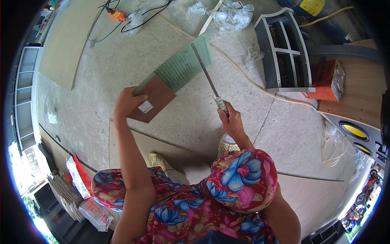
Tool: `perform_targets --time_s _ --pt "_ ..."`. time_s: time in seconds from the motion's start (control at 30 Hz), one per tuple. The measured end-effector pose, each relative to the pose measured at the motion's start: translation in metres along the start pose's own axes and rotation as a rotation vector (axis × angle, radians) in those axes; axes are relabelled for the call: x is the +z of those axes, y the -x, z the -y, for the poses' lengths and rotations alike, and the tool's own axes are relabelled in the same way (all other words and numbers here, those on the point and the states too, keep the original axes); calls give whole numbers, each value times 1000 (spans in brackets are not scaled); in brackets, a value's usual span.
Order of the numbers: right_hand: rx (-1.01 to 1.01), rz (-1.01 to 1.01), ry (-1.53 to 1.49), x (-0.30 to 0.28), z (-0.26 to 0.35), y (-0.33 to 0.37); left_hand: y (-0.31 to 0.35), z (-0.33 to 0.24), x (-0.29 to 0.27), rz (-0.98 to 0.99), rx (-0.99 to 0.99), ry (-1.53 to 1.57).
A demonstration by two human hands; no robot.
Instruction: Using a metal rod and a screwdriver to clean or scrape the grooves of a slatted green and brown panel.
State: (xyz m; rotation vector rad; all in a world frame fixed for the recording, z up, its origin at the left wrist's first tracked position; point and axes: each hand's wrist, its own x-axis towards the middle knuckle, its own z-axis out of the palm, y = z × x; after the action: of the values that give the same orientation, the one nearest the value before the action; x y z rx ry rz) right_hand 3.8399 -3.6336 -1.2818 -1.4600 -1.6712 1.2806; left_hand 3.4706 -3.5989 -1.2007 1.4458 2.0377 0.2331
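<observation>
My left hand is closed on the edge of a flat brown piece with a small white label. A green ribbed strip lies along the brown piece and extends past it to the upper right. I cannot tell whether the two are joined. My right hand grips the pale, wrapped-looking handle of a long thin metal tool. Its dark shaft points up and left, with the tip overlapping the far end of the green strip in view. Contact there cannot be made out.
A grey compartmented rack, a red box and a speaker panel stand at right. Clear plastic wrap, an orange plug unit and cables lie at the far side. Flat boards lie on the concrete floor.
</observation>
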Motion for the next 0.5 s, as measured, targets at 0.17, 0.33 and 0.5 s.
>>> perform_targets --time_s 0.17,0.33,0.5 --pt "-4 -78 0 2 -15 2 21 14 -46 -118 -196 -18" --pt "8 -32 4 8 -7 4 23 16 -42 -143 -154 355" --pt "0 29 45 16 0 6 7 2 6 -54 -71 594"
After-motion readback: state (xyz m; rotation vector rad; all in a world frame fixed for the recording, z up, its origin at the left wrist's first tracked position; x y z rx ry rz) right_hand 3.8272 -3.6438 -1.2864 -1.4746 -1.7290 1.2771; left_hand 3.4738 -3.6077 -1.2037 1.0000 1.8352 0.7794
